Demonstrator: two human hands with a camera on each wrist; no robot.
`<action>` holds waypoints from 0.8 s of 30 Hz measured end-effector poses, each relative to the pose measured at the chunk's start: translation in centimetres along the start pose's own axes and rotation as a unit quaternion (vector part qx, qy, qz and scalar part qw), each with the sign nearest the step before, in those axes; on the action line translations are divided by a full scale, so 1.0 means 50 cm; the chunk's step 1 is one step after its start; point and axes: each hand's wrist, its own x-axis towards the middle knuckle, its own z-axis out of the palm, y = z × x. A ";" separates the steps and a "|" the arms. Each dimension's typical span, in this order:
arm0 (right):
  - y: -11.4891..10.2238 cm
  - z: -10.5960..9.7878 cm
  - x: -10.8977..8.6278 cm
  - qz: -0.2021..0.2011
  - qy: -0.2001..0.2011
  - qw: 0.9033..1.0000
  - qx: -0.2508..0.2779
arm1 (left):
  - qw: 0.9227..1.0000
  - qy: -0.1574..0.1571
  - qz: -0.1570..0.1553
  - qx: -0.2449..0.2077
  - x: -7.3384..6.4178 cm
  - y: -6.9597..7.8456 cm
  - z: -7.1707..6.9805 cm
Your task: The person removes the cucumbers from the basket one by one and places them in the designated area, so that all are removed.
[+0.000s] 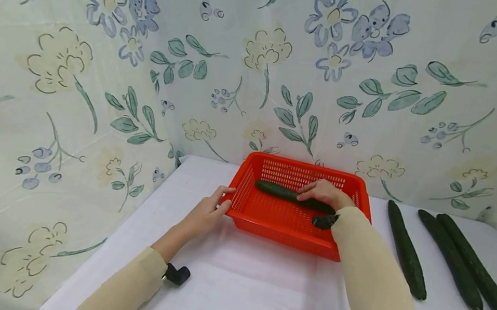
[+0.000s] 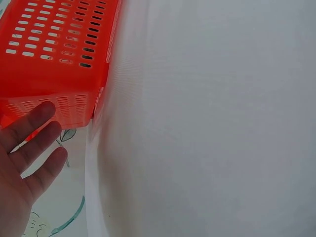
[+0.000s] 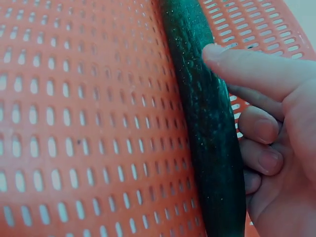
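A red perforated plastic basket [image 1: 267,225] stands on the white-covered table. Inside it, along the far side, lies a dark green cucumber [image 1: 277,190]. My right hand [image 1: 326,192] reaches over the basket and holds this cucumber near its middle. The right wrist view shows the thumb on one side of the cucumber [image 3: 207,123] and curled fingers [image 3: 259,126] against the other. At the basket's left end is my left hand [image 1: 208,210], its fingertips and thumb right at the rim. Its fingers [image 2: 37,148] look straight and spread beside the basket wall [image 2: 44,74] in the left wrist view.
To the right of the basket, three more cucumbers lie on the table: one [image 1: 405,251] nearest the basket and two [image 1: 451,260] [image 1: 480,272] close together. A floral curtain [image 1: 237,96] hangs behind the table and along its left side.
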 end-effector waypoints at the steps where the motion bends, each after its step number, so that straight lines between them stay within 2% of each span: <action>1: 0.002 0.001 0.001 -0.006 0.001 1.000 -0.014 | 1.000 0.000 -0.001 0.000 0.000 -0.001 0.001; 5: 0.006 0.002 0.002 -0.026 0.007 0.999 -0.042 | 1.000 0.004 -0.003 -0.001 0.000 -0.001 0.003; 12: 0.008 -0.002 -0.004 0.009 0.006 1.000 0.009 | 1.000 0.006 0.004 0.000 0.004 0.001 0.001; 20: 0.010 0.002 -0.001 0.027 -0.005 1.000 0.008 | 1.000 0.004 0.009 0.002 0.005 -0.003 0.000; 24: 0.010 0.006 0.001 0.022 -0.011 1.000 -0.006 | 1.000 0.004 0.009 -0.003 0.003 -0.004 0.000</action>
